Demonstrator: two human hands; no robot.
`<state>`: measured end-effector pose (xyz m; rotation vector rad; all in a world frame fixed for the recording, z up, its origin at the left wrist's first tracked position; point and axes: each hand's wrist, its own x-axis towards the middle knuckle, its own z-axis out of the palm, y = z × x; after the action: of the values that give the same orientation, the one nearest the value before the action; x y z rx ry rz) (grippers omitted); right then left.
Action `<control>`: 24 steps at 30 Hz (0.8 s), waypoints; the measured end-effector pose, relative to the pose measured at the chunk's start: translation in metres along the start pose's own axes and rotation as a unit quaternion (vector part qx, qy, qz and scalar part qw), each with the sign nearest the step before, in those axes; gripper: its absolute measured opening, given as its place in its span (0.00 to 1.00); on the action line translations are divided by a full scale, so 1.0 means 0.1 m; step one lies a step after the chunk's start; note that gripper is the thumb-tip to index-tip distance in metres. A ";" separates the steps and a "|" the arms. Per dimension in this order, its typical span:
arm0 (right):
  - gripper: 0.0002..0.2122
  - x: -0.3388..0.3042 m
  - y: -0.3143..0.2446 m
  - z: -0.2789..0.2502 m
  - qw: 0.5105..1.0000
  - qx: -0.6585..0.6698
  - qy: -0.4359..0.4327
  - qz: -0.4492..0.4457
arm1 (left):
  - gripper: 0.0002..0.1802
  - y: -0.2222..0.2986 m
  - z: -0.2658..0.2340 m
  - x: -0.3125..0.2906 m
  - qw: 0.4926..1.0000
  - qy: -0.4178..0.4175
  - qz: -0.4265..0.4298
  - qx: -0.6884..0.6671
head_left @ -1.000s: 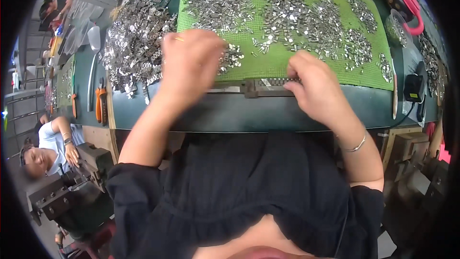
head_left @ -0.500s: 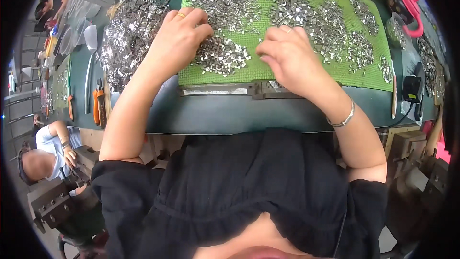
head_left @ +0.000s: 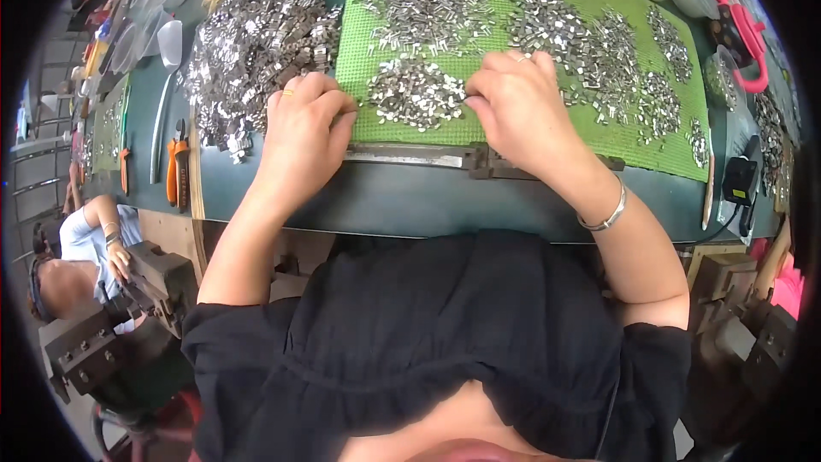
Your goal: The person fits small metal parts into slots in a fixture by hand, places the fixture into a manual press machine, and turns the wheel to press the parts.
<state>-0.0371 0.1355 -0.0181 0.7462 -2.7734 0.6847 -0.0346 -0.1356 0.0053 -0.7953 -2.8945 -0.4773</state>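
Note:
My left hand (head_left: 306, 130) is at the left end of a long metal bar fixture (head_left: 410, 154), its fingers curled together; whatever they hold is hidden. Over the green textured mat (head_left: 363, 43) hovers my right hand (head_left: 520, 111), thumb and fingers pinched; I cannot make out anything between them. It covers part of the bar's right half. Between both hands lies a pile of small shiny metal pieces (head_left: 415, 92). A big heap of metal parts (head_left: 256, 43) rests on the dark green table just beyond my left hand.
More small metal piles, such as thin pin-like pieces (head_left: 423, 4), cover the mat. Orange-handled pliers (head_left: 178, 173) lie at left. A pink-handled tool (head_left: 751, 38), a tub (head_left: 723, 77) and a black device (head_left: 741, 175) are at right. A co-worker (head_left: 94, 244) works at far left.
My left hand has come down toward me, from beside the heap to the bar's left end. My right hand stays pinched in nearly the same place. The view has shifted slightly.

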 end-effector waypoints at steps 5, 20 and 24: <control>0.03 -0.03 -0.04 0.02 1.000 -0.002 0.027 -0.003 | 0.05 0.02 0.01 0.00 0.997 0.038 0.040 0.052; 0.03 -0.06 -0.05 -0.01 1.000 -0.018 0.010 -0.022 | 0.05 -0.07 -0.02 -0.06 1.000 0.016 0.003 0.003; 0.05 -0.07 -0.04 -0.03 0.999 -0.033 0.008 -0.027 | 0.04 0.03 -0.05 -0.04 0.993 0.022 0.034 0.107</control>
<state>-0.0284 0.1366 -0.0163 0.7948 -2.7354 0.5834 -0.0299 -0.1363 0.0102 -0.8337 -2.8054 -0.1713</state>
